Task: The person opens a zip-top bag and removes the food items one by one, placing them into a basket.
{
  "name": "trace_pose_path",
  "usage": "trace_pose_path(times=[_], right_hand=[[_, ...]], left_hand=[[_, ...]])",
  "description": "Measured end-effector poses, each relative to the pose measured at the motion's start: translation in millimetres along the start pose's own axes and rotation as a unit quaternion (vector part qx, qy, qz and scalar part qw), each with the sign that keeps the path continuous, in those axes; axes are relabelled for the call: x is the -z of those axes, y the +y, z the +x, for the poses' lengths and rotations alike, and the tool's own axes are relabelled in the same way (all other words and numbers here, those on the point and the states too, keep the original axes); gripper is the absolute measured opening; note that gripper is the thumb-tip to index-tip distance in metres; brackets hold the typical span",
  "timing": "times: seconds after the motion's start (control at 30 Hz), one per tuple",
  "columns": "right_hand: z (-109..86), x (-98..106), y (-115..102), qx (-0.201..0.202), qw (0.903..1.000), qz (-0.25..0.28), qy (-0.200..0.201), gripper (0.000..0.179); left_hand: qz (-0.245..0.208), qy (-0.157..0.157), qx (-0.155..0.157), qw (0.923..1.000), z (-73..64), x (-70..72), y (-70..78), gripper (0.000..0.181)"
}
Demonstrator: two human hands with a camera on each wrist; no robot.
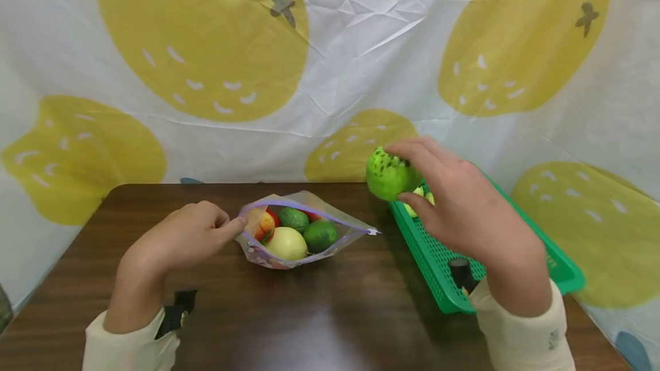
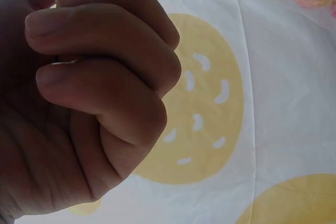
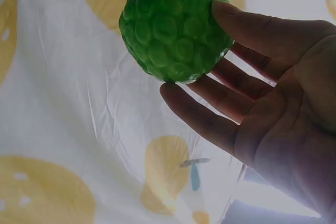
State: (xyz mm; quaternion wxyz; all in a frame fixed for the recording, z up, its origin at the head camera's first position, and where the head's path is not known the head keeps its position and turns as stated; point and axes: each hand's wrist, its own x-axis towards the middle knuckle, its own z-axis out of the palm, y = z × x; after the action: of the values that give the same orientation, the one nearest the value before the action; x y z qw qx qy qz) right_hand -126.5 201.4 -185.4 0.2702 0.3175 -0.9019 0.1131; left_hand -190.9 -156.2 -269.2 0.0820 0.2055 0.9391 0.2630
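My right hand (image 1: 459, 205) grips a bumpy green toy custard apple (image 1: 389, 177) between thumb and fingers, raised above the far end of the green basket (image 1: 567, 277). In the right wrist view the thumb and fingertips touch the side and underside of the custard apple (image 3: 173, 30). My left hand (image 1: 177, 239) pinches the left edge of a clear zip bag (image 1: 350, 239) with a purple seal, which stands with its mouth open on the table. Inside the bag lie a pale yellow round fruit (image 1: 286, 244), dark green produce (image 1: 320, 236) and a red-yellow fruit (image 1: 265, 225).
Yellow-green pieces (image 1: 411, 209) lie in the far end of the basket, partly hidden by my right hand. The brown wooden table (image 1: 289, 314) ends at a white cloth (image 1: 340, 62) printed with yellow lemons. The basket stands at the table's right side.
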Motion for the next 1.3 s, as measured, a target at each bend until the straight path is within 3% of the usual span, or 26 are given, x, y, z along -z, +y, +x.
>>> trace_pose_path(times=[0.17,0.3,0.47,0.67,0.97,1.17,1.3], right_hand=[[14.8,26,19,-0.004,0.9996,-0.022,-0.019,0.061],[25.4,36,36,-0.032,0.9971,-0.042,-0.055,0.060],[34.6,35,61,-0.077,0.9871,-0.061,-0.126,0.055],[39.7,23,102,-0.123,0.9683,-0.079,-0.202,0.053],[25.4,3,175,-0.189,0.9474,-0.084,-0.244,0.053],[7.8,-5,203,-0.219,0.9341,-0.109,-0.261,0.055],[-0.6,-13,218,-0.230,0.9306,-0.111,-0.262,0.055]], left_hand=[[0.006,0.000,0.001,1.0000,-0.2,2.8,-1.1,0.052],[0.010,0.003,0.005,0.9999,-0.7,3.6,-1.9,0.052],[0.012,0.000,0.011,0.9999,-1.2,3.6,-3.5,0.053],[0.013,-0.006,0.016,0.9998,-1.1,4.2,-3.8,0.055],[0.012,-0.006,0.010,0.9999,0.6,2.0,-3.2,0.054],[0.006,-0.008,0.006,0.9999,1.9,-1.2,-2.1,0.053],[0.008,-0.004,0.002,1.0000,2.5,-2.0,-1.3,0.053]])
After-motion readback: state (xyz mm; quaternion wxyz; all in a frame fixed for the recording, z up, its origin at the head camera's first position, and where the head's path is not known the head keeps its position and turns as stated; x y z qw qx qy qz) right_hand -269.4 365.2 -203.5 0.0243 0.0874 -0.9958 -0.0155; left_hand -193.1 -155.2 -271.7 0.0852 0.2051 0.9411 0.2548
